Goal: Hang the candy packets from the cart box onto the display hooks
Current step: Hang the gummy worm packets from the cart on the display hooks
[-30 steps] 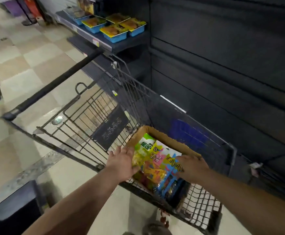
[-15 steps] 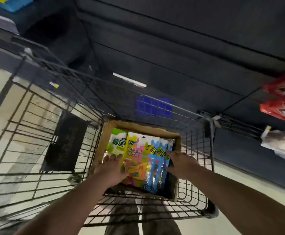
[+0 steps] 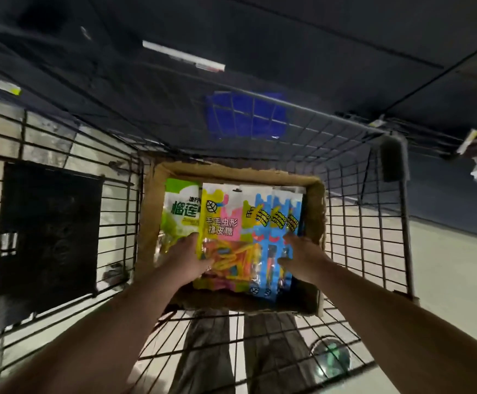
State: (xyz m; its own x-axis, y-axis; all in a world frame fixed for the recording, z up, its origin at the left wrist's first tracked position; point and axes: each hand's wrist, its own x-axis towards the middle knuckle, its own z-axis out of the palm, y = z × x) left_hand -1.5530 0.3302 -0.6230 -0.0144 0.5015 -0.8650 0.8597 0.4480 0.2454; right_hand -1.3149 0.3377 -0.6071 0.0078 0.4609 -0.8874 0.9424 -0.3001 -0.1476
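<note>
Candy packets (image 3: 226,243), a fanned bunch, gripped by both hands: L hand (image 3: 186,260) fingers curl round the yellow-pink side, R hand (image 3: 302,258) fingers pinch the blue side. Bunch stands upright in cardboard box (image 3: 314,211), green packet (image 3: 180,211) behind, inside wire cart (image 3: 393,166). Dark shelf panel (image 3: 288,38) beyond.

Dark display wall panels (image 3: 288,38) are seen across the whole upper part of the frame, divided by thin horizontal seams and left in deep shadow. A white label strip (image 3: 183,56) is fixed to them at upper centre, and a small yellow-green tag (image 3: 7,87) at upper left. A blurred blue patch (image 3: 245,115) is set below the strip. A pale, brighter-lit floor (image 3: 453,265) is shown at right, bordered above by a dark base band (image 3: 444,200). Pale floor tiles (image 3: 61,143) are visible at left.
</note>
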